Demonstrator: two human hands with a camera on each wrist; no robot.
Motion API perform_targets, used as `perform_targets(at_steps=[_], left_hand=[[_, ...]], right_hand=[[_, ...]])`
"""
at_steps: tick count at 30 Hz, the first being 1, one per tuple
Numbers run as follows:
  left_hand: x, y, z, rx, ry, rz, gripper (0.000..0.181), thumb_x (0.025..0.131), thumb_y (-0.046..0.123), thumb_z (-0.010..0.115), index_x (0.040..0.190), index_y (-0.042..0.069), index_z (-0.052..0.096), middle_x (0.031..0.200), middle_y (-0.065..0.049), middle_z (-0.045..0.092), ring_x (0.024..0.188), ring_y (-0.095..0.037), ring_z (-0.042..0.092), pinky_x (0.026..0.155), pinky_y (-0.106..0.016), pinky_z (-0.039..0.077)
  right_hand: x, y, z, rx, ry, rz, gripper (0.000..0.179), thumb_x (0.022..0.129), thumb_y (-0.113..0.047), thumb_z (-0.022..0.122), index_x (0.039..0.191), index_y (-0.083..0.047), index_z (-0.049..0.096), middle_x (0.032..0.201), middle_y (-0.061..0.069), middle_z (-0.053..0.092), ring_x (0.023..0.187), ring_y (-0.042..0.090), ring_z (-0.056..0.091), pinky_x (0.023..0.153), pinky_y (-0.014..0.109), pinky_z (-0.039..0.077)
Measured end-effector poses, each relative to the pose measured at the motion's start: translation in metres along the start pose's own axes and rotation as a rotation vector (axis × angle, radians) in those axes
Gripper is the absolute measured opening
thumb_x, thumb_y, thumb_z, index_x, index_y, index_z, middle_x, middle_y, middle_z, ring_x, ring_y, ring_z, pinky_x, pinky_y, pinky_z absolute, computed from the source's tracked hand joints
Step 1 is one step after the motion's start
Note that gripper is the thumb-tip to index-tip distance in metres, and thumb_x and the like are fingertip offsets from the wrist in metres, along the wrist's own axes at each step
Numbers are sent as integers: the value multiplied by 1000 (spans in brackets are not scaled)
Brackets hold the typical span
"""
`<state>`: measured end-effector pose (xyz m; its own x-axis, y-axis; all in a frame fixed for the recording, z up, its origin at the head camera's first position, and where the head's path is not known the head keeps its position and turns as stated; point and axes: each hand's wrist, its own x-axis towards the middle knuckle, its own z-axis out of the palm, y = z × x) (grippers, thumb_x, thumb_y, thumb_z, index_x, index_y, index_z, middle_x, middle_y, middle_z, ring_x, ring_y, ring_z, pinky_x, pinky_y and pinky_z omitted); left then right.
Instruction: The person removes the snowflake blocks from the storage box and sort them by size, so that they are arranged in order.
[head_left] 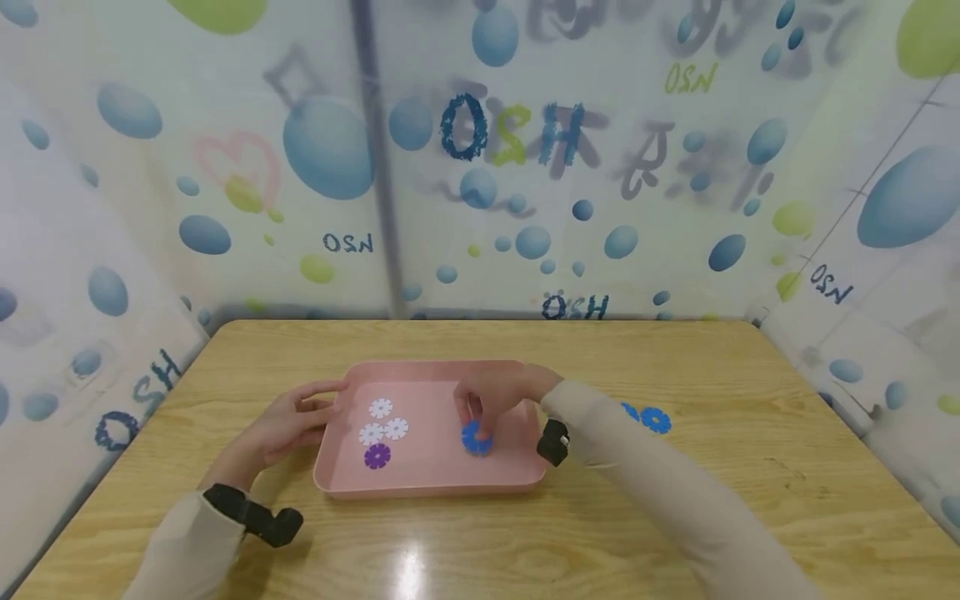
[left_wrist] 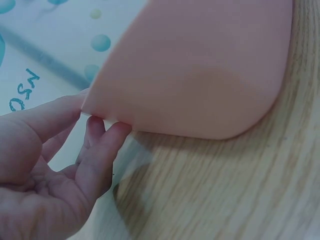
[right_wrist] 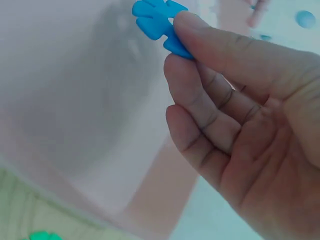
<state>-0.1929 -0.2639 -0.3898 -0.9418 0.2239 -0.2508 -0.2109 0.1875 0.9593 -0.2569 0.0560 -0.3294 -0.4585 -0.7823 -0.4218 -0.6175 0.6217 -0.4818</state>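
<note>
A shallow pink tray (head_left: 427, 492) lies on the wooden table. My right hand (head_left: 495, 396) is over its right half, pinching a blue flower-shaped plastic disc (head_left: 477, 438) between thumb and fingers; the right wrist view shows the notched edge of this blue disc (right_wrist: 154, 21) beyond the fingertips. At the tray's left side, my left hand (head_left: 288, 423) holds the rim, thumb and fingertips at its edge in the left wrist view. Inside the tray's left half lie white slotted discs (head_left: 396, 428) and a purple disc (head_left: 377, 456).
Two more blue discs (head_left: 656, 419) lie on the table right of the tray, one partly hidden by my right sleeve (head_left: 637, 467). A green piece (right_wrist: 45, 235) shows at the right wrist view's bottom edge. Patterned curtains (head_left: 465, 233) stand behind the table (head_left: 600, 542).
</note>
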Motion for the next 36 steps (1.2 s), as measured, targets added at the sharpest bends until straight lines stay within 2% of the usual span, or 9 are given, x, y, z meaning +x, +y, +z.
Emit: perform_targets(at_steps=[5, 10, 14, 26, 32, 36], left_hand=[[0, 1, 2, 9, 11, -4, 57, 93, 19, 56, 141, 4, 32, 129, -28, 38, 99, -22, 58, 84, -36, 50], [-1, 4, 4, 6, 2, -2, 58, 92, 19, 56, 142, 4, 30, 129, -29, 37, 99, -23, 58, 84, -36, 50], [-1, 2, 3, 9, 5, -7, 60, 92, 20, 58, 142, 4, 30, 130, -29, 37, 100, -22, 57, 84, -36, 50], [0, 1, 2, 20, -1, -1, 60, 91, 21, 58, 142, 4, 30, 130, -28, 37, 101, -22, 57, 85, -37, 49], [0, 1, 3, 19, 3, -6, 60, 91, 22, 58, 142, 4, 30, 131, -28, 36, 101, -22, 57, 85, -36, 49], [-1, 1, 3, 12, 2, -6, 59, 91, 21, 58, 142, 4, 31, 131, -29, 36, 101, -22, 57, 85, -36, 49]], right_hand=[[-18, 9, -12, 107, 65, -43, 19, 75, -8, 75, 84, -10, 59, 82, 6, 58, 73, 14, 51, 63, 23, 46], [-45, 23, -21, 126, 156, -67, 19, 75, -9, 76, 82, -9, 59, 76, 3, 55, 69, 13, 49, 60, 23, 45], [-69, 38, -23, 163, 228, -64, 19, 75, -8, 75, 82, -7, 58, 78, 9, 56, 69, 15, 49, 61, 25, 45], [-133, 106, -7, 298, 362, 25, 19, 77, -7, 73, 85, -2, 57, 77, 6, 54, 68, 19, 50, 61, 30, 48], [-167, 135, 4, 374, 414, -27, 19, 79, -8, 71, 84, -1, 55, 73, 3, 53, 63, 15, 50, 58, 34, 49], [-187, 152, 12, 412, 451, 70, 23, 78, -11, 73, 85, 1, 55, 72, 3, 52, 64, 15, 49, 59, 34, 49]])
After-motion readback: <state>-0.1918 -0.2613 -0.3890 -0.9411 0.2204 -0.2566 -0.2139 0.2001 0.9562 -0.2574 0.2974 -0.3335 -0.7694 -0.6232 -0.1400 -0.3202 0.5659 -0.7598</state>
